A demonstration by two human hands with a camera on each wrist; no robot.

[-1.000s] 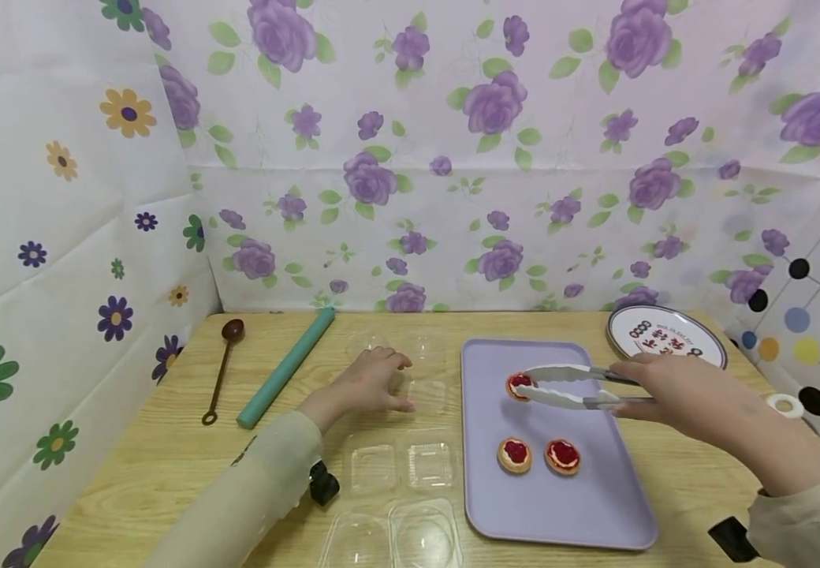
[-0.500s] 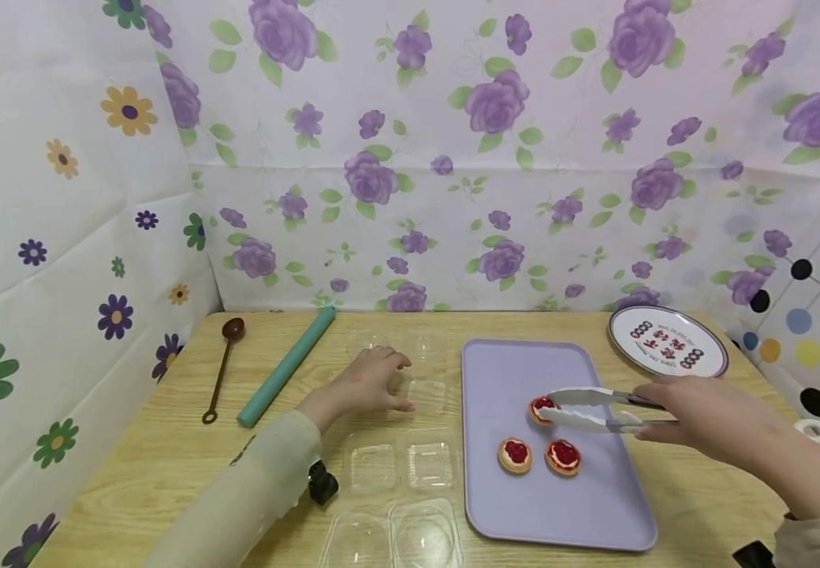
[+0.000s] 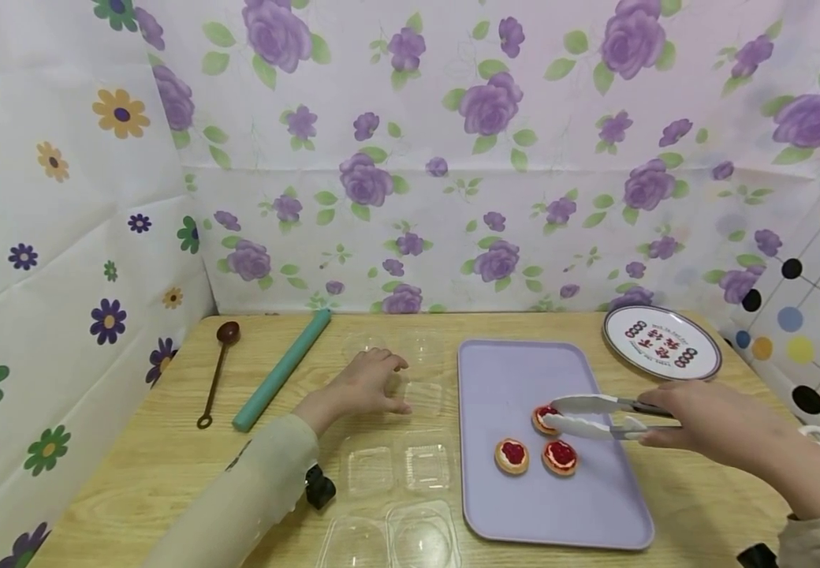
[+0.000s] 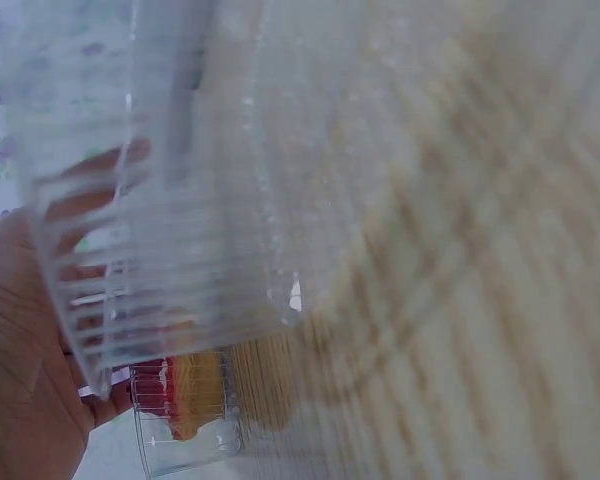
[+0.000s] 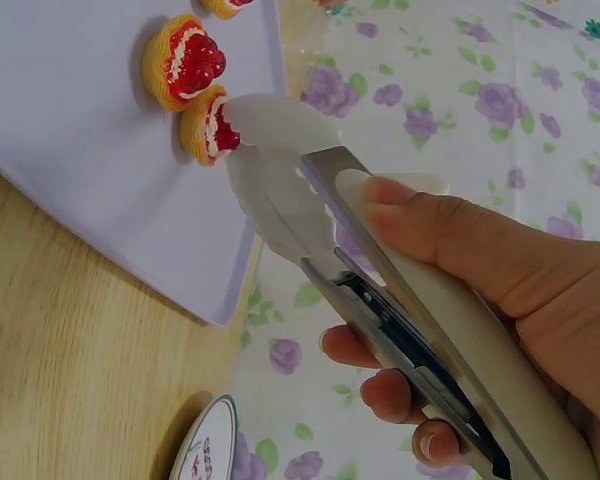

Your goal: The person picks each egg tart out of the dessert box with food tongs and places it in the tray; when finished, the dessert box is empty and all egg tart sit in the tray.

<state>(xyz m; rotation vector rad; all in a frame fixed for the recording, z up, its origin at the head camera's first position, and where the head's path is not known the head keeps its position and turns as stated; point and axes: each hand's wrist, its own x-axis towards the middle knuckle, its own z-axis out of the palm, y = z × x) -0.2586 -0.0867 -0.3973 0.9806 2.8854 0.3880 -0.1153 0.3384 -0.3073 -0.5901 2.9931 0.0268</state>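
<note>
Tongs (image 3: pixel 590 416) are gripped in my right hand (image 3: pixel 722 422), their white tips at a small jam-topped tart (image 3: pixel 543 420) on the lilac tray (image 3: pixel 523 517). In the right wrist view the tips overlap this tart (image 5: pixel 205 125), close to another tart (image 5: pixel 183 65). Two tarts, a left one (image 3: pixel 512 456) and a right one (image 3: pixel 560 457), lie in front. My left hand (image 3: pixel 363 386) holds the near-left part of a clear plastic box (image 3: pixel 424 398), thumb and fingers curved round it. The left wrist view shows a red-and-yellow tart (image 4: pixel 180 390) inside clear plastic beside the fingers.
Nearer the body lies another clear plastic box (image 3: pixel 427 467), with lids (image 3: pixel 424 536) folded toward me. A teal rolling pin (image 3: pixel 282 371) and a brown ladle (image 3: pixel 220 371) lie at left. A white plate (image 3: pixel 661 343) sits behind the tray at right. Patterned cloth walls enclose the table.
My right hand has brought the tongs right and toward me, and the tart at their tips has shifted the same way, closer to the other two. My left hand has kept its place.
</note>
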